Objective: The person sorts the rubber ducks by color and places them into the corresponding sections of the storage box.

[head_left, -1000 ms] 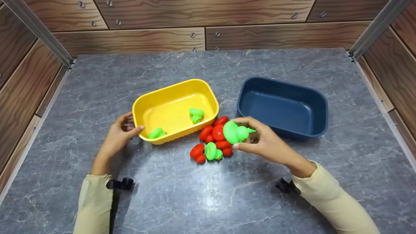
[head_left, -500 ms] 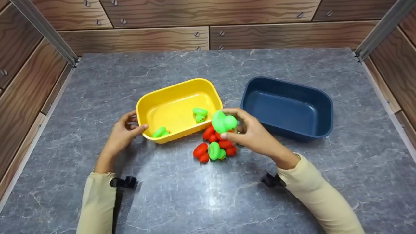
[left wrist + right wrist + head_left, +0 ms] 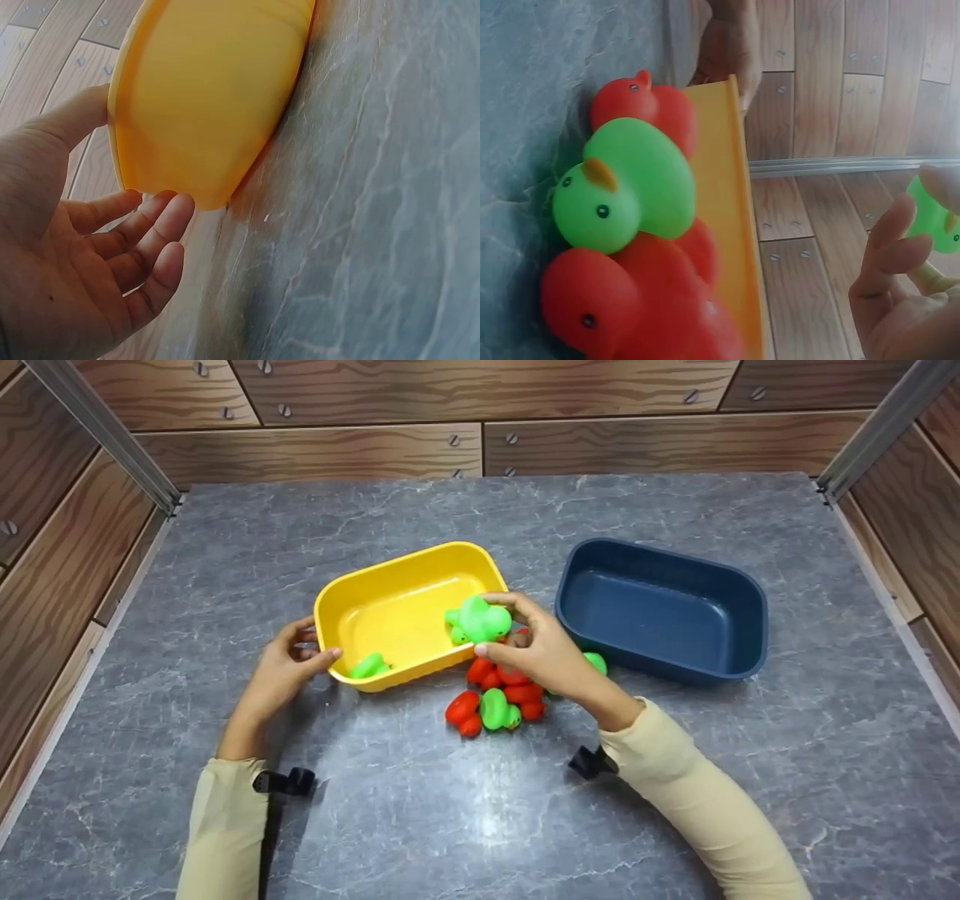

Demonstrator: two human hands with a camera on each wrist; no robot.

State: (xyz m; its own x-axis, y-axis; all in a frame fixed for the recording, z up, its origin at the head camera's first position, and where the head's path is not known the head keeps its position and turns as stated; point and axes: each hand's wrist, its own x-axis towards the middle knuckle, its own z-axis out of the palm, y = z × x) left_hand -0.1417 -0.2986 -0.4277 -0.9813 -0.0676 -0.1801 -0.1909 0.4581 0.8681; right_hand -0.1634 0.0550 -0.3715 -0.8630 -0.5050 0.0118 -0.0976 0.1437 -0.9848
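Observation:
My right hand (image 3: 551, 652) pinches a green rubber duck (image 3: 480, 619) over the near right rim of the yellow bin (image 3: 397, 566). At the bin's left end, my left hand (image 3: 281, 671) holds the rim, thumb on top; the left wrist view shows its fingertips (image 3: 176, 214) against the outer wall. Inside the bin, one green duck (image 3: 369, 665) lies near the left corner; another is mostly hidden behind the held duck. Red rubber ducks (image 3: 463, 712) and a green duck (image 3: 495, 709) lie bunched in front of the bin, partly covered by my right hand.
To the right stands a dark blue bin (image 3: 660, 622) with nothing in it. Another green duck (image 3: 595, 662) shows between its near wall and my right wrist. Wood-patterned panels (image 3: 300, 454) enclose the grey marbled tabletop (image 3: 390, 810) at the back and sides.
My right hand has carried the green duck left, from above the red ducks to over the yellow bin's rim. The left hand keeps its hold on the bin.

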